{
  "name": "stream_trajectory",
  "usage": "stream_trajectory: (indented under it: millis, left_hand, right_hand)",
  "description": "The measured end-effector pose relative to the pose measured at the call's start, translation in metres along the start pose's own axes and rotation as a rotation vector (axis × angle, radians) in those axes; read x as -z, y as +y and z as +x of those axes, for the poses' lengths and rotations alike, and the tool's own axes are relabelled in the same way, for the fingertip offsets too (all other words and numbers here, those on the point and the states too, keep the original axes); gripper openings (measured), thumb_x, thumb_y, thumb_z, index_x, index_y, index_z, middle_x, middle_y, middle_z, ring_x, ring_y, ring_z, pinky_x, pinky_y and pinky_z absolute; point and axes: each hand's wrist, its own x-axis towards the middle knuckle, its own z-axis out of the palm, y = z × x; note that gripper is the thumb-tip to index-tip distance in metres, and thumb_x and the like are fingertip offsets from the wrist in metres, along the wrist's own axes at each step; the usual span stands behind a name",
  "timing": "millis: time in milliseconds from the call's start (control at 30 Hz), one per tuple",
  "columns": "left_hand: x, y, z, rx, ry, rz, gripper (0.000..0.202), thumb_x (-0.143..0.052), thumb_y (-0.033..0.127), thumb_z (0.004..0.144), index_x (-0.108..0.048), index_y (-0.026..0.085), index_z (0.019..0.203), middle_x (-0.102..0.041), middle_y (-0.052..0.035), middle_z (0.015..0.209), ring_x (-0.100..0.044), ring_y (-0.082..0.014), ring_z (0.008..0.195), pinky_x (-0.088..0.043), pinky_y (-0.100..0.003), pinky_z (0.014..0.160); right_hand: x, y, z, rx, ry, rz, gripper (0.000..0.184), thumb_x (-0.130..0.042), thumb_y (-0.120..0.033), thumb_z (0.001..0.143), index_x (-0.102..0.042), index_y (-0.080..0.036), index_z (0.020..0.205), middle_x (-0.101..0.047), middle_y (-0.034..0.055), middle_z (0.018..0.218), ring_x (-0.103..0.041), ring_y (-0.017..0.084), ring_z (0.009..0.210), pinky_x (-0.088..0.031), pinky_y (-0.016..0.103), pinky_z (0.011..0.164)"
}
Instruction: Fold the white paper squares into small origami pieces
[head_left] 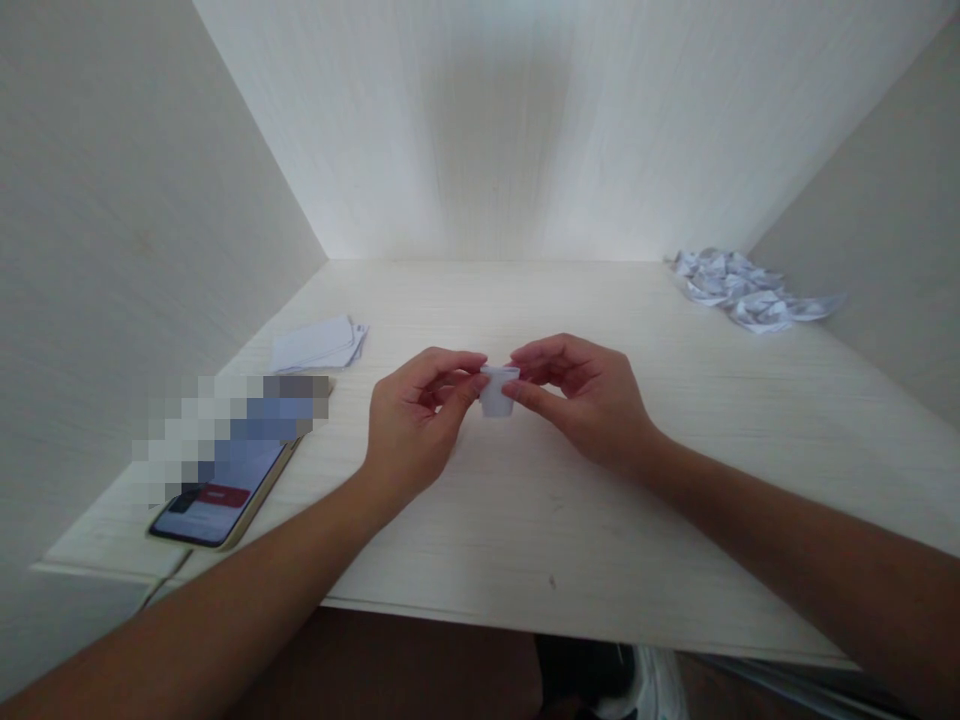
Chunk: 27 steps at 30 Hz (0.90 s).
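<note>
Small white paper (498,398) over mid-table (480,560)
From my remote seat, I see the left hand (415,415) and right hand (590,395) pinching its opposite sides, phone (238,490) off to the left.

The place looks like a desk cubicle, whether at home or in an office I cannot tell. A pale wood-grain worktop (525,530) is boxed in by a back panel (637,130) beyond the hands, a left panel (135,200) and a right panel (885,220); left of the left hand (412,415) lie a smartphone (247,465) and paper slips (311,342).
</note>
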Motion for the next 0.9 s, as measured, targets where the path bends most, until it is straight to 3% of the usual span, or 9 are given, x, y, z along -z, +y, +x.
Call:
stream_trajectory:
  millis: [167, 567, 900]
  left_hand:
    - [-0.0002, 0.0046, -0.0012, 0.0, -0.007, -0.063, 0.013, -0.081, 0.022, 0.084, -0.079, 0.02, 0.096, -0.081, -0.0034, 0.096, -0.078, -0.0163, 0.078, -0.065, -0.025, 0.073]
    - [-0.0038, 0.0056, -0.0017, 0.085, 0.055, -0.174, 0.025, -0.088, 0.028, 0.077, -0.075, 0.019, 0.096, -0.082, -0.0051, 0.088, -0.08, -0.0198, 0.076, -0.068, -0.032, 0.076]
    - [-0.0035, 0.0077, -0.0023, 0.08, 0.052, -0.188, 0.023, -0.088, 0.025, 0.077, -0.075, 0.018, 0.095, -0.083, -0.0044, 0.086, -0.08, -0.0181, 0.073, -0.067, -0.028, 0.072]
  right_hand:
    - [0.0, 0.0008, -0.0003, 0.006, 0.006, -0.009, 0.026, -0.089, -0.028, 0.075, -0.075, -0.02, 0.095, -0.078, 0.003, 0.089, -0.073, 0.016, 0.076, -0.063, 0.034, 0.075]
    - [0.0003, 0.0004, -0.0012, 0.025, 0.01, -0.06, 0.025, -0.088, -0.033, 0.077, -0.075, -0.021, 0.095, -0.079, 0.0039, 0.091, -0.073, 0.017, 0.076, -0.063, 0.035, 0.073]
    - [0.0007, 0.0006, -0.0019, 0.058, 0.013, -0.084, 0.024, -0.088, -0.031, 0.078, -0.075, -0.021, 0.096, -0.078, 0.0032, 0.089, -0.072, 0.016, 0.075, -0.062, 0.033, 0.071]
